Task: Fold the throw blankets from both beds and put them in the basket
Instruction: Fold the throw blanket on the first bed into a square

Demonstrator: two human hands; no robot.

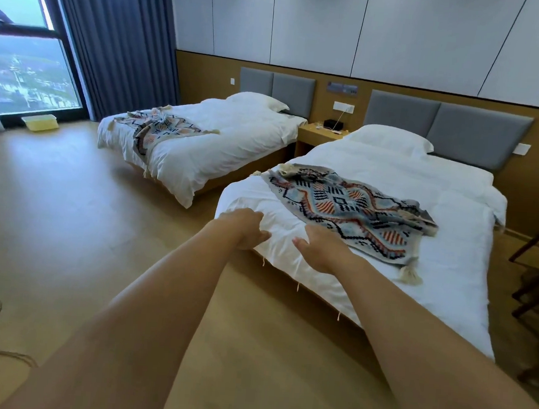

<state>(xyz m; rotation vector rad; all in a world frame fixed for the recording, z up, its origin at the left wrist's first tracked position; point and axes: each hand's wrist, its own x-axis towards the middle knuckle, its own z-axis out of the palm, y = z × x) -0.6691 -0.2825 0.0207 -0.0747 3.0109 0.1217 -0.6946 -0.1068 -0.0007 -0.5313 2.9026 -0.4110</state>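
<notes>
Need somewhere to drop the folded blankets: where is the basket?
In the head view, the basket sits on the floor at far left, under the window and left of the far bed.

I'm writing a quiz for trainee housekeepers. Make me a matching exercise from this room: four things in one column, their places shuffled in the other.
Things
1. yellow basket
2. near throw blanket
3. nightstand
4. far throw blanket

Places
A. spread on the near bed
B. on the floor by the window
C. rumpled on the far bed, the one beside the curtain
D. between those beds, against the wall

Pairs: 1-B, 2-A, 3-D, 4-C
</notes>
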